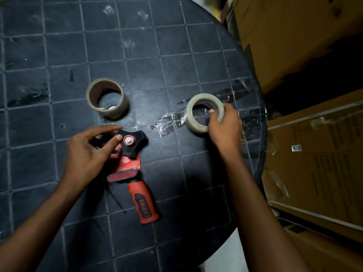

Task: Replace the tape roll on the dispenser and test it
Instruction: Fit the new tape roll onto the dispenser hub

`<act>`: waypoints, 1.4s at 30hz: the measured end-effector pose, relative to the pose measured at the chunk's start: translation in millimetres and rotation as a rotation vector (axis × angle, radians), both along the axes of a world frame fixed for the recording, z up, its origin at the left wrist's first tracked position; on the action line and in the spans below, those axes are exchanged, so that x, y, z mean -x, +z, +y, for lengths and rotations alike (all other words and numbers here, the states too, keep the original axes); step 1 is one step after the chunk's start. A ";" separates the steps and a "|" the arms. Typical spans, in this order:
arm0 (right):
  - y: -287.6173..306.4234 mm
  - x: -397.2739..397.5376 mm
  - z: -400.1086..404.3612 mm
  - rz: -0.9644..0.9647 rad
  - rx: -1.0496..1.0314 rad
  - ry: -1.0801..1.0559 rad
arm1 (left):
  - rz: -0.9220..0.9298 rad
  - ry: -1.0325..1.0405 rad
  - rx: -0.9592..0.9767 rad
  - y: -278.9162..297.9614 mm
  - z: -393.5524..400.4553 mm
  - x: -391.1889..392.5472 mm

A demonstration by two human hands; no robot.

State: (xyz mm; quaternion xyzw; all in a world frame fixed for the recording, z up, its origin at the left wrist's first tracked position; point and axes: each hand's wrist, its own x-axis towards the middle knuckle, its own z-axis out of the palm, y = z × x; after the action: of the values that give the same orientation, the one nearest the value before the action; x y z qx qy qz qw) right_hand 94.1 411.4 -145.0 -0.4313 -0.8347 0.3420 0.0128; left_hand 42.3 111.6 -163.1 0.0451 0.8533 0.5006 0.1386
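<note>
A red and black tape dispenser (135,173) lies flat on the dark round table (59,55), handle toward me, its black hub bare of any roll. My left hand (92,152) pinches the hub end of the dispenser with thumb and fingers. To the right, my right hand (224,128) grips a clear tape roll (193,116) that rests on the table, thumb inside its core. A nearly used-up roll with a brown cardboard core (108,97) stands on the table beyond the dispenser, touched by neither hand.
Strips of crumpled clear tape (169,122) stick to the table around the clear roll and toward the right edge. Stacked cardboard boxes (314,154) stand close against the table's right side. A pale floor patch shows at the bottom.
</note>
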 end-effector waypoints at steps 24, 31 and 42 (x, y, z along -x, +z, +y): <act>18.4 32.3 -133.1 0.234 0.236 0.761 | -0.091 -0.019 -0.190 12.6 -60.3 18.8; 12.6 37.1 -161.8 0.202 0.192 0.685 | -0.114 -0.014 -0.249 17.7 -62.9 8.0; -1.0 44.9 -169.4 0.195 0.312 0.457 | -0.116 0.060 -0.233 10.5 -58.5 8.3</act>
State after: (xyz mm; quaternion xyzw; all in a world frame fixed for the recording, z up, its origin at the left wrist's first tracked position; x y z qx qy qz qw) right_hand 49.2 242.0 -145.9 -0.1941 -0.8424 0.5001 -0.0511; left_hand 34.0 53.1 -152.5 0.0063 0.7809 0.6021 0.1664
